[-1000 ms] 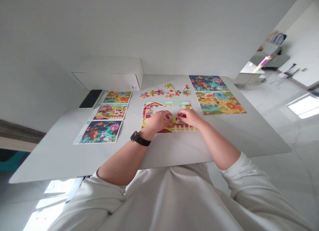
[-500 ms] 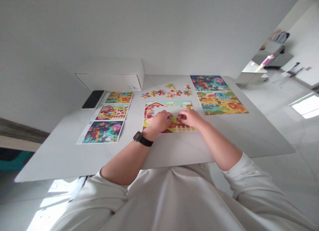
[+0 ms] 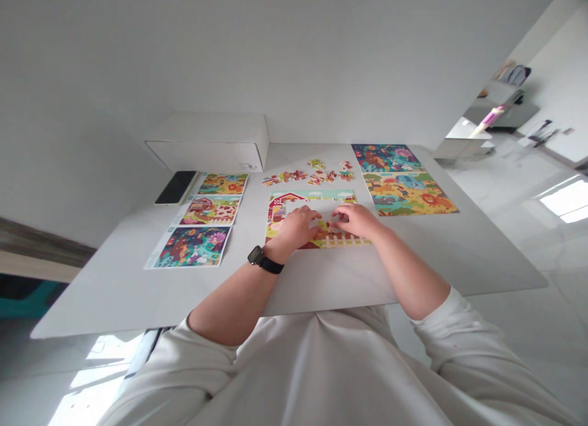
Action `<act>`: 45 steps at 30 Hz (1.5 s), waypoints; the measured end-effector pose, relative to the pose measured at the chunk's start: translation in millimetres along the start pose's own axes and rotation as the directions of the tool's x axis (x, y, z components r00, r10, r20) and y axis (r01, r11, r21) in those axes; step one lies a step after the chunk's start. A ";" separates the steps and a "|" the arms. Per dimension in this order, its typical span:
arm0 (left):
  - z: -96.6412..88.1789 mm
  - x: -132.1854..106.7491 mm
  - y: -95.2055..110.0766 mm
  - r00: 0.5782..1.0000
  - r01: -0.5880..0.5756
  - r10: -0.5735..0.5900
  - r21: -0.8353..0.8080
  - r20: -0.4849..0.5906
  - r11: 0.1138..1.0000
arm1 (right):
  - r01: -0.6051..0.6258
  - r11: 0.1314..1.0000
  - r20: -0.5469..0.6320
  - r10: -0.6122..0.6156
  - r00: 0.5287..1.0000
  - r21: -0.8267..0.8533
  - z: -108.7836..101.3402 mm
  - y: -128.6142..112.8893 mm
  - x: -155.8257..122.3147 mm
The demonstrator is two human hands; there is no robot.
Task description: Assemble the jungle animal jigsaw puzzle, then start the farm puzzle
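Observation:
A farm jigsaw puzzle point(image 3: 349, 241), with a red barn at its upper left and a white fence along the bottom, lies partly assembled on the table; its border is joined and a pale gap shows inside. Over its left middle rests my left hand point(image 3: 299, 227), a black watch on the wrist, thumb and fingers apart. My right hand point(image 3: 357, 220) touches the puzzle's right middle, fingers bent with space between thumb and forefinger. Nothing shows in either hand, though the undersides are hidden. Beyond the puzzle lie several loose puzzle pieces point(image 3: 316, 178) in a loose group.
To the left are three printed picture sheets point(image 3: 190, 247) and a dark phone point(image 3: 176, 187). A white box point(image 3: 206, 155) stands against the wall at the back left. Two finished-looking animal pictures point(image 3: 408, 193) lie on the right of the white table point(image 3: 331, 285).
My right fingers have drawn slightly right and parted from around a small piece at the puzzle's middle. My left hand stays nearly in place. The whole view has shifted a little downward.

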State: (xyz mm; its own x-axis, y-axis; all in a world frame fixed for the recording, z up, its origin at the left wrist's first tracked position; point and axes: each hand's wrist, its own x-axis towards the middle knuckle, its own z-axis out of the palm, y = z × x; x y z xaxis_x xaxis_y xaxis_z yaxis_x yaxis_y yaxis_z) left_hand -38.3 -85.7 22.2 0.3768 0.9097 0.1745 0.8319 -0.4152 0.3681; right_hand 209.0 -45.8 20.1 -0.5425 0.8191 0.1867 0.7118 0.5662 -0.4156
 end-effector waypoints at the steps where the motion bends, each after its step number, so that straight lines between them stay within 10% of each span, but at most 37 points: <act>1: -0.6 0.0 -0.1 1.000 -0.007 0.007 -0.011 -0.008 1.000 | -0.012 1.000 0.000 0.012 1.000 0.011 -1.3 1.3 -0.4; 23: 0.0 1.3 0.3 0.970 -0.217 0.228 -0.126 0.079 0.968 | 0.106 0.994 0.072 -0.106 0.992 0.003 -3.8 -15.3 -1.1; 28: -14.4 4.5 -7.5 0.969 -0.160 0.113 -0.208 -0.222 0.965 | 0.063 0.996 -0.059 -0.059 0.996 0.065 -7.6 -14.0 -2.2; 32: -42.9 17.2 -38.2 0.856 0.022 -0.226 -0.403 -0.465 0.915 | 0.044 0.996 -0.199 -0.028 0.980 0.078 -14.7 -12.1 -4.1; 38: -71.9 28.1 -106.6 0.633 0.206 -0.674 -0.756 -0.382 0.621 | 0.053 0.990 -0.267 -0.016 0.964 0.130 -17.0 -9.1 -5.5; 45: -89.8 26.2 -141.3 0.530 0.287 -0.765 -0.772 -0.365 0.567 | 0.026 0.995 -0.260 0.001 0.966 0.099 -12.8 -7.4 -4.8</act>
State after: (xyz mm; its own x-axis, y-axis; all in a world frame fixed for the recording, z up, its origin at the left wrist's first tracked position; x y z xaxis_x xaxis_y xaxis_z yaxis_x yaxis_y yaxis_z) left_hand -182.5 -3.8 56.8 -0.5853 0.7980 0.1438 0.2655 0.0210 0.9639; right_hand 212.0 -52.7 33.7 -0.4071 0.8156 0.4111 0.6499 0.5750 -0.4970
